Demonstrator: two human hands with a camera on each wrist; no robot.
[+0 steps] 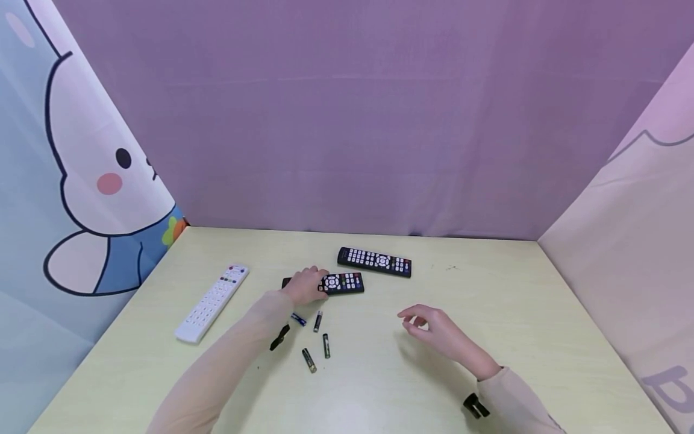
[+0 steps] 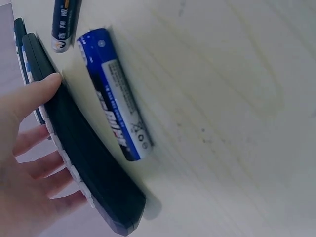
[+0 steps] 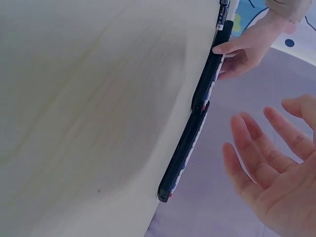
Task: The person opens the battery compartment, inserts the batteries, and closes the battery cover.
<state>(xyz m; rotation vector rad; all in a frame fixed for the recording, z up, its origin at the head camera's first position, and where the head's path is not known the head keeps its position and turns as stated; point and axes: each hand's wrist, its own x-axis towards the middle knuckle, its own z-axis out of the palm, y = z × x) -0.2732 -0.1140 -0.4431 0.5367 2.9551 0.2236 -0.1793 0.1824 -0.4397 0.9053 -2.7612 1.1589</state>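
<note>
The left hand (image 1: 305, 285) grips the nearer slim black remote (image 1: 347, 283) between thumb and fingers, toward the far edge of the worktop (image 1: 488, 277). The right hand (image 1: 436, 328) hovers apart, its fingers loosely bent. Four cylindrical batteries (image 1: 326, 346) lie near; a white remote (image 1: 212, 304) is toward the left edge.

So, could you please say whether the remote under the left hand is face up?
Face up: the black remote shows its buttons beside the left hand.

Four batteries (image 1: 326, 346) lie before two remotes (image 1: 374, 262), right of a third remote (image 1: 212, 304).
</note>
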